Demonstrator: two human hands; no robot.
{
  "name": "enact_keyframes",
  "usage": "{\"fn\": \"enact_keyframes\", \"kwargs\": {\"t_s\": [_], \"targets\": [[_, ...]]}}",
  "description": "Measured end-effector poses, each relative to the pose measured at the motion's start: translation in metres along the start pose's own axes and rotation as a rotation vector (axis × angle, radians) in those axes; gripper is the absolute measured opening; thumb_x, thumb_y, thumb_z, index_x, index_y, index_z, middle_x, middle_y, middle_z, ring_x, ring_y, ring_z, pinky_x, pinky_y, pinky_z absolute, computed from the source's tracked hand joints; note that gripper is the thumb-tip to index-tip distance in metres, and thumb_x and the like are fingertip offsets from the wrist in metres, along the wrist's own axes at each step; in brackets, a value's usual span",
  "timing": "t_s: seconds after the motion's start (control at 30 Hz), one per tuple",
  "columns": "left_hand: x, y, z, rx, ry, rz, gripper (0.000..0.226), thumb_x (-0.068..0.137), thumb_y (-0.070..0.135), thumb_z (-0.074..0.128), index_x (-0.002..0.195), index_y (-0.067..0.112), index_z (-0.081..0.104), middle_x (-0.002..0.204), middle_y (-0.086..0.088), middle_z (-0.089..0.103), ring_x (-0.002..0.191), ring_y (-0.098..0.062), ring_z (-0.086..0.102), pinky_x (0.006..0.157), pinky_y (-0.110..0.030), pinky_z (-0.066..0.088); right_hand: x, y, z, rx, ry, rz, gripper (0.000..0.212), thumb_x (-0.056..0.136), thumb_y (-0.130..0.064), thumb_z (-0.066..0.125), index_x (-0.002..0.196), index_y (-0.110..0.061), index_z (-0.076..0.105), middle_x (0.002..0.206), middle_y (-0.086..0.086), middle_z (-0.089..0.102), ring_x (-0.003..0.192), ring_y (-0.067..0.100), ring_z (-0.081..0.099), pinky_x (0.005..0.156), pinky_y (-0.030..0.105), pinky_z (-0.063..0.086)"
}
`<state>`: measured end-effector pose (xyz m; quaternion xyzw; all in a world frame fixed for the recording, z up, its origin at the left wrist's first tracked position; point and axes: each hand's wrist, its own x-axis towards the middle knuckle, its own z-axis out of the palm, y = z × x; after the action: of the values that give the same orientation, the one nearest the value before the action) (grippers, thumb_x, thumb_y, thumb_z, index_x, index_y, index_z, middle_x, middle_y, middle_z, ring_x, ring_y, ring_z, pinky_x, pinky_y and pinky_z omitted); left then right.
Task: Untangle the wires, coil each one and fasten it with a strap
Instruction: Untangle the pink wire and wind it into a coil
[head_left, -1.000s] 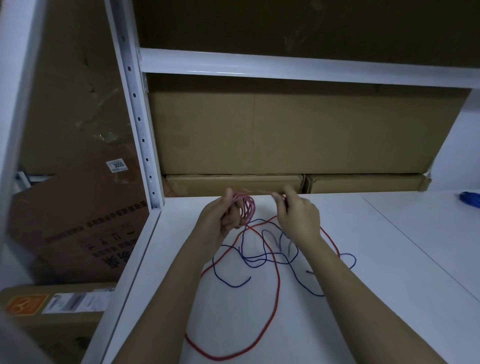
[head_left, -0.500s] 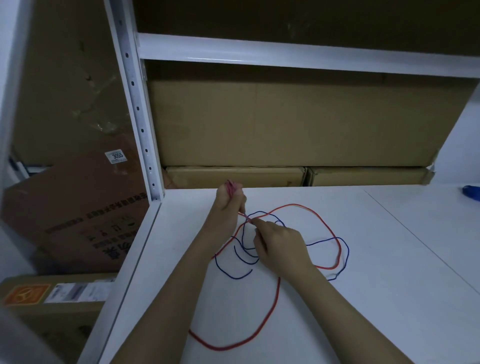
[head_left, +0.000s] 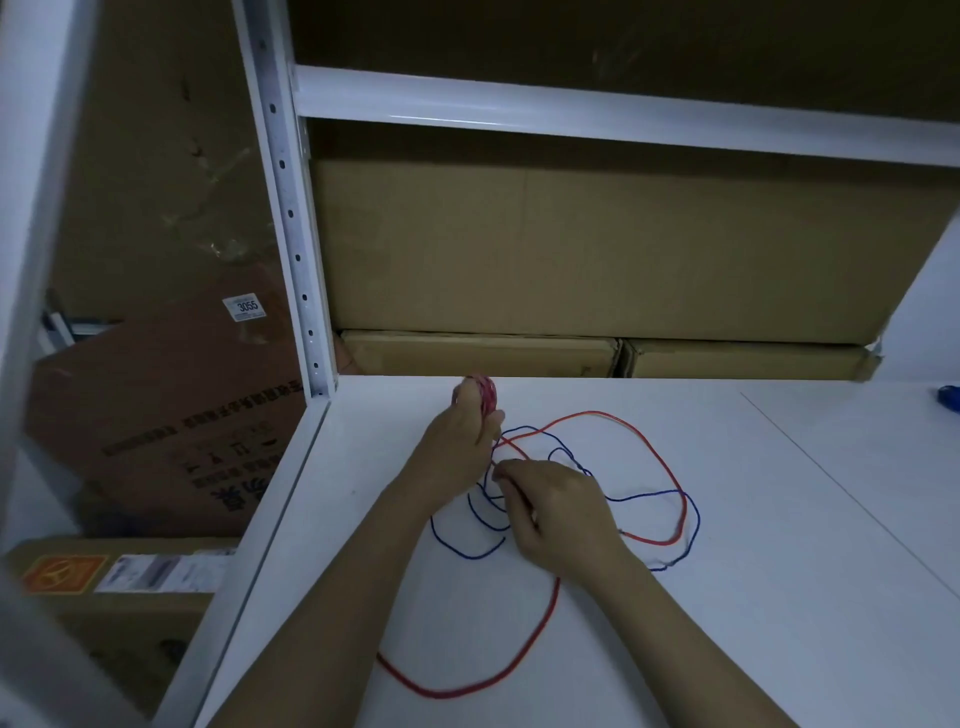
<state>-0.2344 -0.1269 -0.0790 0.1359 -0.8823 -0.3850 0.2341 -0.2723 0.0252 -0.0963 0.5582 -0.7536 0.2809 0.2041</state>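
Two wires lie tangled on the white shelf board (head_left: 779, 597): one red wire (head_left: 670, 467) and one blue wire (head_left: 644, 496). The red one sweeps out in a wide loop to the right, crosses the blue one near the middle, and runs on toward the near edge in a long curve. The blue wire makes several smaller loops between and beside the hands, with one loose end lying left of the right wrist.

The left hand (head_left: 457, 457) is raised at the far side of the tangle, its fingers curled round a small coil (head_left: 487, 399) of red wire that sticks up above the knuckles. The right hand (head_left: 561, 514) sits just near and right of it, low over the board, thumb and fingertips pinching the red wire where the strands cross.

Three cardboard boxes stand at the far side of the shelf: one large box (head_left: 597, 249) stacked on two flat boxes (head_left: 478, 353) side by side. All are closed, so their contents cannot be told. Left of the white upright post (head_left: 291, 223), more cartons lean, one with a label reading 3055 (head_left: 244, 307). A blue object (head_left: 949, 400) shows at the far right edge, cut off by the frame.
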Motion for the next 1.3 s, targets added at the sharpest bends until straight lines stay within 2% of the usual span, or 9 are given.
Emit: {"fn": "enact_keyframes", "kwargs": {"t_s": [0.17, 0.27, 0.37, 0.5, 0.77, 0.9, 1.03, 1.13, 1.3], "targets": [[-0.012, 0.001, -0.003, -0.078, -0.183, -0.052, 0.035, 0.099, 0.052, 0.030, 0.080, 0.025, 0.043, 0.065, 0.009, 0.056, 0.061, -0.006, 0.051, 0.068, -0.033, 0.043, 0.009, 0.021, -0.014, -0.076, 0.148, -0.019, 0.015, 0.081, -0.005, 0.060, 0.090, -0.008, 0.071, 0.078, 0.003, 0.070, 0.065, 0.023, 0.064, 0.056, 0.025, 0.049], [-0.016, 0.008, 0.001, -0.077, -0.279, -0.013, 0.050, 0.093, 0.063, 0.029, 0.080, 0.020, 0.051, 0.061, 0.010, 0.055, 0.059, -0.008, 0.049, 0.065, -0.028, 0.042, 0.021, 0.028, -0.020, -0.006, 0.201, -0.016, 0.015, 0.087, -0.007, 0.055, 0.090, -0.008, 0.070, 0.080, 0.003, 0.069, 0.070, 0.021, 0.062, 0.060, 0.030, 0.049], [-0.013, 0.012, 0.000, -0.092, -0.277, 0.024, 0.038, 0.095, 0.056, 0.037, 0.075, 0.027, 0.052, 0.062, 0.013, 0.052, 0.058, -0.005, 0.047, 0.062, -0.025, 0.040, 0.032, 0.035, -0.026, 0.223, 0.185, 0.138, 0.010, 0.090, -0.019, 0.062, 0.085, -0.014, 0.069, 0.078, -0.005, 0.065, 0.068, 0.008, 0.053, 0.062, 0.025, 0.044], [-0.012, 0.014, -0.005, -0.197, -0.248, 0.042, 0.033, 0.099, 0.044, 0.040, 0.074, 0.027, 0.053, 0.059, 0.019, 0.054, 0.057, 0.002, 0.048, 0.062, -0.016, 0.041, 0.036, 0.044, -0.036, 0.581, 0.095, 0.319, 0.008, 0.085, -0.022, 0.071, 0.078, -0.024, 0.069, 0.070, -0.003, 0.064, 0.062, 0.018, 0.054, 0.058, 0.027, 0.043], [-0.004, 0.009, -0.012, -0.183, -0.102, -0.038, 0.041, 0.099, 0.044, 0.039, 0.066, 0.021, 0.046, 0.056, 0.013, 0.045, 0.053, -0.004, 0.040, 0.062, -0.027, 0.034, 0.023, 0.041, -0.044, 0.692, -0.063, 0.373, 0.009, 0.092, -0.026, 0.062, 0.088, -0.030, 0.069, 0.053, -0.007, 0.048, 0.051, 0.010, 0.043, 0.050, 0.018, 0.037], [-0.001, 0.008, -0.015, -0.131, -0.124, -0.037, 0.040, 0.098, 0.045, 0.041, 0.070, 0.017, 0.048, 0.064, 0.003, 0.045, 0.057, -0.010, 0.040, 0.064, -0.028, 0.036, 0.030, 0.038, -0.054, 0.699, 0.044, 0.337, 0.023, 0.096, -0.021, 0.055, 0.082, -0.033, 0.068, 0.054, -0.017, 0.051, 0.049, 0.000, 0.043, 0.051, 0.010, 0.034], [-0.007, 0.014, -0.017, -0.444, -0.168, -0.086, 0.040, 0.099, 0.036, 0.046, 0.063, 0.020, 0.045, 0.052, 0.013, 0.041, 0.047, -0.003, 0.038, 0.061, -0.016, 0.042, 0.050, 0.041, -0.061, 0.494, 0.158, 0.329, 0.027, 0.096, -0.023, 0.056, 0.079, -0.044, 0.063, 0.076, -0.032, 0.064, 0.075, -0.011, 0.057, 0.065, 0.004, 0.039], [-0.014, 0.017, -0.020, -0.754, -0.203, -0.133, 0.045, 0.099, 0.037, 0.036, 0.063, 0.011, 0.045, 0.044, 0.007, 0.033, 0.040, -0.005, 0.030, 0.056, -0.014, 0.047, 0.057, 0.049, -0.052, 0.372, 0.046, 0.394, 0.024, 0.096, -0.030, 0.055, 0.078, -0.043, 0.064, 0.083, -0.030, 0.066, 0.087, -0.007, 0.059, 0.074, 0.013, 0.045], [-0.019, 0.015, -0.026, -1.180, -0.078, -0.224, 0.042, 0.097, 0.033, 0.038, 0.066, 0.007, 0.049, 0.041, 0.005, 0.029, 0.038, -0.005, 0.025, 0.041, -0.015, 0.026, 0.049, 0.039, -0.018, 0.408, -0.240, 0.384, 0.024, 0.099, -0.027, 0.050, 0.092, -0.020, 0.072, 0.065, -0.024, 0.059, 0.063, -0.007, 0.053, 0.063, 0.015, 0.040]]}}
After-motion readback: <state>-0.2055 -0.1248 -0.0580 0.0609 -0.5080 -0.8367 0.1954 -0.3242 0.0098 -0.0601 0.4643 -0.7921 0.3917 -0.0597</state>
